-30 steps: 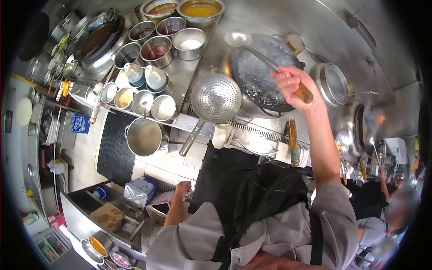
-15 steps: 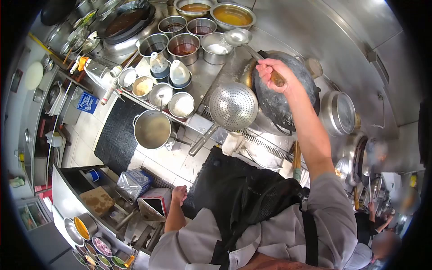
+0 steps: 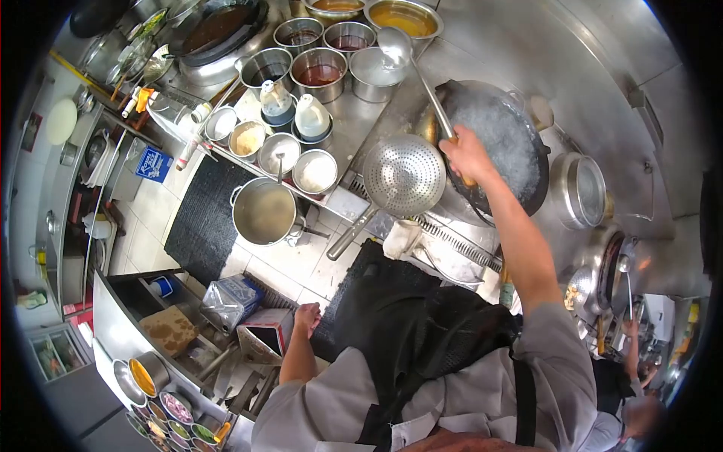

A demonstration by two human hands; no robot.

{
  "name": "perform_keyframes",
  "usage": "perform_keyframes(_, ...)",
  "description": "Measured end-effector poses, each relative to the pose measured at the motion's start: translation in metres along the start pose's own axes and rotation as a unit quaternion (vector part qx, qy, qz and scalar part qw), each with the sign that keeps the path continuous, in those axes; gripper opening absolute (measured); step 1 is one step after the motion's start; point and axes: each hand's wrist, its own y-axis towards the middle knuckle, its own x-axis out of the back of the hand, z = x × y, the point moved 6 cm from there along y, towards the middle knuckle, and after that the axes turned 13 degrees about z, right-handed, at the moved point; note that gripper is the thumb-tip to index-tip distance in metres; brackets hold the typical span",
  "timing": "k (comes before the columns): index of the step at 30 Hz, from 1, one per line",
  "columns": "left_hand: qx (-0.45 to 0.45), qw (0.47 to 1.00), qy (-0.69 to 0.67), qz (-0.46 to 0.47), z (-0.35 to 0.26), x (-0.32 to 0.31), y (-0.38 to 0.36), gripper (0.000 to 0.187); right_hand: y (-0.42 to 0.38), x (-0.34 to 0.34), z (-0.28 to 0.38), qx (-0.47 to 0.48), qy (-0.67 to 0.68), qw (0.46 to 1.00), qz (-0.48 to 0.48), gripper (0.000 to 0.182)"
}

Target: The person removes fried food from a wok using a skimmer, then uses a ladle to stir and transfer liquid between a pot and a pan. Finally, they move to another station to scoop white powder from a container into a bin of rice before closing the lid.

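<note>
My right hand (image 3: 467, 156) is wrapped round the wooden grip of a long ladle (image 3: 431, 90). Its metal bowl, with something white in it, overlaps the far rim of a steel pot (image 3: 376, 75). Below and beside this hand a dark wok (image 3: 531, 197) steams on the range. A perforated strainer (image 3: 404, 173) rests to the hand's left, its handle pointing toward me. My left hand (image 3: 307, 318) hangs low with curled fingers and nothing visible in them, close to a red-and-white open tin (image 3: 263, 333).
Left of the strainer stand bowls of white powder (image 3: 315, 172), squeeze bottles (image 3: 311, 117) and pots of dark sauce (image 3: 318, 75). A deep pot (image 3: 263, 212) sits lower, by the counter edge. At far right, another person's arm (image 3: 631, 346) is at a second wok.
My right hand has come slightly nearer me, and the ladle bowl has risen toward the pot's far rim. Steam over the wok is thicker. My left hand stays low.
</note>
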Motion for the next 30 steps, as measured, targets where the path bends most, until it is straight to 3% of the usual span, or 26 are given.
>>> perform_keyframes(2,0.008,1.0,-0.003,0.01,-0.003,0.0,0.006,0.019,-0.021,0.01,-0.01,0.102,-0.284,0.943,-0.142,0.027)
perform_keyframes(5,0.02,0.999,0.025,0.042,-0.01,-0.007,0.016,0.025,-0.064,0.017,-0.039,0.074,-0.306,0.931,-0.182,0.033)
perform_keyframes(8,0.016,0.999,0.036,-0.02,-0.022,-0.01,0.017,0.025,-0.122,0.035,-0.087,0.008,-0.31,0.916,-0.255,0.036)
perform_keyframes(10,0.05,0.997,0.064,-0.01,-0.019,-0.004,0.02,0.024,-0.157,0.053,-0.133,0.013,-0.287,0.915,-0.282,0.038)
perform_keyframes(11,0.04,0.995,0.086,0.036,-0.022,-0.001,0.019,0.022,-0.173,0.063,-0.16,0.007,-0.285,0.909,-0.305,0.039)
perform_keyframes(12,0.02,0.997,0.077,0.011,-0.021,0.002,0.02,0.025,-0.19,0.07,-0.172,0.01,-0.283,0.913,-0.293,0.039)
perform_keyframes(13,0.003,1.0,0.021,0.009,-0.013,0.009,0.03,0.027,-0.195,0.085,-0.206,-0.091,-0.309,0.905,-0.277,0.039)
perform_keyframes(14,0.01,0.996,0.082,-0.024,-0.014,0.017,0.03,0.027,-0.205,0.097,-0.23,-0.041,-0.304,0.907,-0.29,0.039)
perform_keyframes(15,-0.017,0.992,0.098,-0.072,-0.025,0.014,0.022,0.028,-0.216,0.095,-0.224,-0.13,-0.261,0.909,-0.299,0.038)
perform_keyframes(16,-0.015,0.992,0.115,-0.04,-0.02,0.021,0.035,0.027,-0.219,0.107,-0.252,-0.083,-0.272,0.911,-0.3,0.037)
perform_keyframes(17,0.015,0.999,0.008,0.04,-0.025,0.016,0.03,0.022,-0.225,0.107,-0.257,-0.02,-0.325,0.888,-0.324,0.028)
perform_keyframes(18,-0.015,0.992,0.12,-0.028,-0.031,0.019,0.028,0.021,-0.229,0.107,-0.272,-0.04,-0.299,0.907,-0.293,0.023)
perform_keyframes(20,-0.038,0.992,0.103,-0.061,-0.032,0.015,0.024,0.024,-0.228,0.101,-0.256,-0.052,-0.277,0.925,-0.256,0.021)
perform_keyframes(22,-0.021,0.991,0.113,-0.075,-0.038,0.008,0.015,0.018,-0.234,0.065,-0.227,-0.124,0.015,0.976,-0.176,0.021)
perform_keyframes(23,0.003,0.988,0.13,-0.079,-0.032,0.008,0.017,0.014,-0.232,0.059,-0.217,-0.115,0.011,0.979,-0.17,0.021)
perform_keyframes(25,0.002,0.989,0.139,-0.046,-0.017,0.014,0.036,0.014,-0.225,0.045,-0.214,-0.079,0.326,0.934,-0.125,0.024)
perform_keyframes(26,0.007,0.988,0.156,-0.009,-0.015,0.01,0.035,0.015,-0.223,0.053,-0.214,-0.074,0.321,0.937,-0.116,0.024)
perform_keyframes(27,-0.017,0.991,0.127,-0.034,-0.011,0.008,0.031,0.019,-0.218,0.055,-0.218,-0.036,0.502,0.863,-0.045,0.028)
perform_keyframes(28,-0.021,0.992,0.119,-0.039,-0.01,0.004,0.026,0.019,-0.217,0.058,-0.214,-0.001,0.661,0.75,0.029,0.032)
perform_keyframes(29,-0.032,0.987,0.144,-0.065,-0.012,0.002,0.021,0.025,-0.219,0.065,-0.203,0.025,0.69,0.719,0.077,0.04)
perform_keyframes(30,-0.041,0.981,0.169,-0.09,-0.012,0.0,0.015,0.032,-0.217,0.072,-0.197,0.024,0.687,0.721,0.084,0.04)
